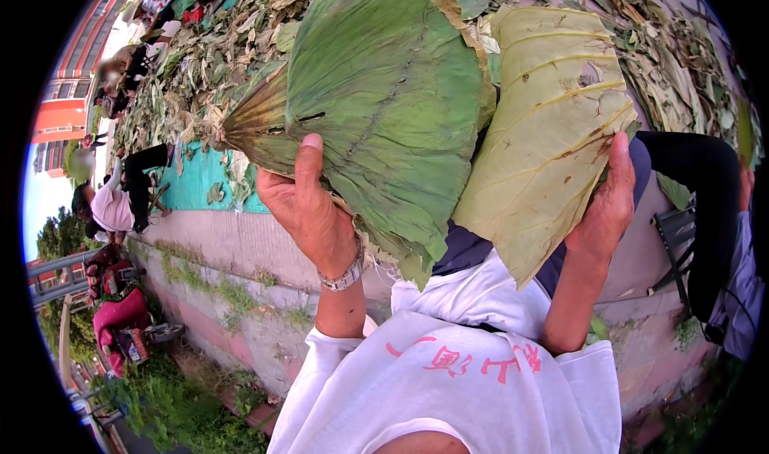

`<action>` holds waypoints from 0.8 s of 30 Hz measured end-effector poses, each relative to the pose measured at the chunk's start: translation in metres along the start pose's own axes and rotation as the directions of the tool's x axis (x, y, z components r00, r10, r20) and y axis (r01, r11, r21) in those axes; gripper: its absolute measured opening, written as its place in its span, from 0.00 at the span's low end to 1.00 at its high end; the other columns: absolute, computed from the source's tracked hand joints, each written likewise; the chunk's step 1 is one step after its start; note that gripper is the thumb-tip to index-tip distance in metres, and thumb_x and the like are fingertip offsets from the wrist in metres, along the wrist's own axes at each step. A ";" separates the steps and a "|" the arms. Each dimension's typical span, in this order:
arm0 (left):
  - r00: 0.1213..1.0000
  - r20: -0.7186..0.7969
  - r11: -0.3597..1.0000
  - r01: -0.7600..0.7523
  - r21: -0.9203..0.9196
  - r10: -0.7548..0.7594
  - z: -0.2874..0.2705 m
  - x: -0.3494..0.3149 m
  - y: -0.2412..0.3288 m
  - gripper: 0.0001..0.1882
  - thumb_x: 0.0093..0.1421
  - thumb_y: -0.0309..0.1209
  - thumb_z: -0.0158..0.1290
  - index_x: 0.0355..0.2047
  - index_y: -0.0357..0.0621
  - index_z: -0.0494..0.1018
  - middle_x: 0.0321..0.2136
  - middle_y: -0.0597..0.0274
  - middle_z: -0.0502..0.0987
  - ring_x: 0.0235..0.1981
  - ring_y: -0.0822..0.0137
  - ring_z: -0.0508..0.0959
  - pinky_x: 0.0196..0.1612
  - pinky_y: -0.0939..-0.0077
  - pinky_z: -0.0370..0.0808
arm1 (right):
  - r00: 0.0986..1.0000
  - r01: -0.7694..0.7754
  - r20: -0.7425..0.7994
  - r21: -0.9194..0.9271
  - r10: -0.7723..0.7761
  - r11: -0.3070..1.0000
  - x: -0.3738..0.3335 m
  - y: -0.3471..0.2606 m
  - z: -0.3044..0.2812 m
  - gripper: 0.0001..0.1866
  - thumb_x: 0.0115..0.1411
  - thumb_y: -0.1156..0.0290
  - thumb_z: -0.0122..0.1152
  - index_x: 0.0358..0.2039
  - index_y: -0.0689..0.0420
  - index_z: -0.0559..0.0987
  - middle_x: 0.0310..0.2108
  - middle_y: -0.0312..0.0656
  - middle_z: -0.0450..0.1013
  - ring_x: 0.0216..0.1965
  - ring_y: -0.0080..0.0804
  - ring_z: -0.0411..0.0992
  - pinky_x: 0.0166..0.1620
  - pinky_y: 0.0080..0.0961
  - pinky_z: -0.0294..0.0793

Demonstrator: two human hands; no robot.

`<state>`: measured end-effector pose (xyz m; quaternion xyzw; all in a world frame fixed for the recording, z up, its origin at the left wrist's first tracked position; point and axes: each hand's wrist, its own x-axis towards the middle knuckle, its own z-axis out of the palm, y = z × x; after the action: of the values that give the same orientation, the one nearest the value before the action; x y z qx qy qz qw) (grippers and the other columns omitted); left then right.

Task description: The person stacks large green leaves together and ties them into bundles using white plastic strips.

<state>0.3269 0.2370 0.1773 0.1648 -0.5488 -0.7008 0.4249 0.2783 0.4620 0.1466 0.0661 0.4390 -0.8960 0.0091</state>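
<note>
My left hand point(308, 210) is closed on a large folded green lotus leaf point(384, 86), thumb on top and fingers behind. Its browned, gathered end points left, past my thumb. A dark line of small tears runs down the green face. My right hand point(607, 206) grips the right edge of a paler, yellowish dried leaf point(545, 126) with raised veins and brown spots, its fingers mostly hidden behind. Both leaves are held up in front of me, the green one partly overlapping the pale one. A watch point(344, 276) is on my left wrist.
Heaps of dried leaves point(200, 86) spread over the ground ahead, partly on a green sheet point(204, 174). Other people sit at the left, one in a pink top point(114, 206). A person in dark trousers point(697, 190) sits close at right beside a dark stool point(677, 242). A red scooter point(124, 322) stands lower left.
</note>
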 end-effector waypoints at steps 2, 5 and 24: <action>0.999 0.004 0.999 0.044 -0.018 -0.044 -0.009 0.010 0.001 0.12 0.52 0.17 0.48 0.38 0.32 0.69 0.35 0.57 0.75 0.34 0.70 0.75 0.39 0.77 0.72 | 0.999 0.026 -0.033 0.035 -0.024 0.999 0.005 -0.006 -0.007 0.21 0.63 0.61 0.40 0.52 0.61 0.65 0.50 0.41 0.66 0.49 0.29 0.66 0.51 0.27 0.65; 0.996 0.013 0.996 0.086 -0.025 -0.085 -0.021 0.020 -0.002 0.13 0.53 0.18 0.47 0.40 0.31 0.68 0.37 0.55 0.74 0.35 0.68 0.76 0.39 0.75 0.74 | 0.977 0.105 -0.182 -0.029 -0.109 0.994 0.009 -0.007 -0.013 0.21 0.63 0.62 0.40 0.52 0.61 0.65 0.50 0.41 0.65 0.50 0.30 0.66 0.52 0.28 0.64; 0.992 -0.098 0.996 0.084 0.032 -0.081 -0.089 0.037 -0.012 0.15 0.54 0.20 0.47 0.43 0.31 0.65 0.39 0.52 0.73 0.36 0.63 0.76 0.39 0.69 0.76 | 0.735 0.406 -0.137 -0.695 -0.664 0.593 0.029 -0.075 -0.047 0.20 0.62 0.67 0.43 0.49 0.67 0.68 0.46 0.47 0.68 0.49 0.33 0.64 0.52 0.25 0.62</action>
<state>0.3622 0.1528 0.1446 0.2284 -0.5329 -0.6990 0.4185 0.2492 0.5467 0.1732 0.0946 0.7004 -0.6253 -0.3309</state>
